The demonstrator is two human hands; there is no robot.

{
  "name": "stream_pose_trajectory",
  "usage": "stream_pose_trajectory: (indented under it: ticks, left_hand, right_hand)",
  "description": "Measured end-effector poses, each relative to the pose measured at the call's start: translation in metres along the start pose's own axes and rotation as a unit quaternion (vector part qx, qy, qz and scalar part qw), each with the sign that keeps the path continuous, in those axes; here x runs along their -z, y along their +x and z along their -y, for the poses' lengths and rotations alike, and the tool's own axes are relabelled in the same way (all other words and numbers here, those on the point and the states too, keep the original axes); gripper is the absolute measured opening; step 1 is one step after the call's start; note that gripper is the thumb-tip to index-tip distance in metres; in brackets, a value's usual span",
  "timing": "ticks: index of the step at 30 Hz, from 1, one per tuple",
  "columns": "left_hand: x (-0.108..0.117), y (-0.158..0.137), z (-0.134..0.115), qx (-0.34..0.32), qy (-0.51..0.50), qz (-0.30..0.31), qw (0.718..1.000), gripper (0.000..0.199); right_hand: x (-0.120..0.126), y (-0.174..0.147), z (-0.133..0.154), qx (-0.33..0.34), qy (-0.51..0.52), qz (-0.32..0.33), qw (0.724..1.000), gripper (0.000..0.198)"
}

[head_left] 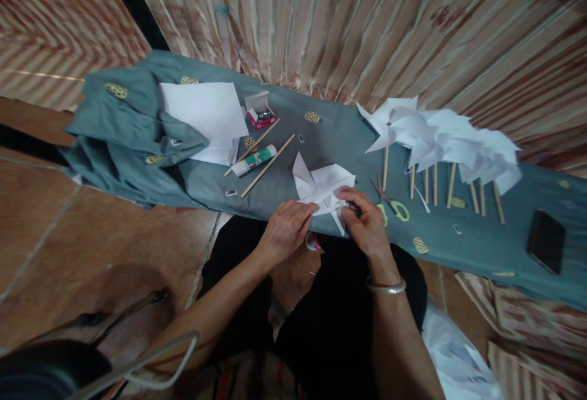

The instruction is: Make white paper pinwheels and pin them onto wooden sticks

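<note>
A folded white paper pinwheel [323,184] lies at the near edge of the cloth-covered surface, its points sticking up and outward. Fingers of my left hand [287,227] are closed together on its near left edge. At its right side my right hand [365,221] pinches the paper with curled fingers; whether something small is also between them is hidden. Scissors [394,204] with yellow-green handles rest just beyond my right hand. To the left lie a glue stick [254,160] and two wooden sticks [268,166].
Several finished pinwheels [440,137] on sticks lie in an overlapping row at the right. A black phone [545,241] is near the right end. Back left are a stack of white paper [202,106] and an open red-and-white box [261,112] of small metal pieces. Curtains [293,21] hang behind.
</note>
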State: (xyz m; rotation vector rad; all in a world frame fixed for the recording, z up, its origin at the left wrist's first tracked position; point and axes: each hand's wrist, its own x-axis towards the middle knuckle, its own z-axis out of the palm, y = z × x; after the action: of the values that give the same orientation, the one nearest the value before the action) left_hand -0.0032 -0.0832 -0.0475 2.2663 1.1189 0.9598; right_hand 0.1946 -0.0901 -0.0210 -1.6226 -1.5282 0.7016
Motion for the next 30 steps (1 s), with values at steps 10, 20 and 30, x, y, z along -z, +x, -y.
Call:
stream_pose_trajectory:
  ticks: [10, 20, 30]
  left_hand:
    - [0.002, 0.000, 0.000, -0.013, -0.004, 0.002, 1.000, 0.025]
    - [0.003, -0.004, 0.000, -0.039, -0.013, 0.005, 0.999, 0.025]
    - [0.002, -0.004, -0.001, -0.029, -0.012, -0.002, 0.999, 0.024]
  right_hand:
    - [-0.013, 0.007, 0.002, -0.008, 0.056, 0.004, 0.998, 0.013]
    - [-0.028, 0.013, 0.008, 0.043, -0.060, -0.040, 0.996, 0.010]
    - [-0.033, 0.011, 0.011, 0.061, -0.118, -0.050, 0.990, 0.010]
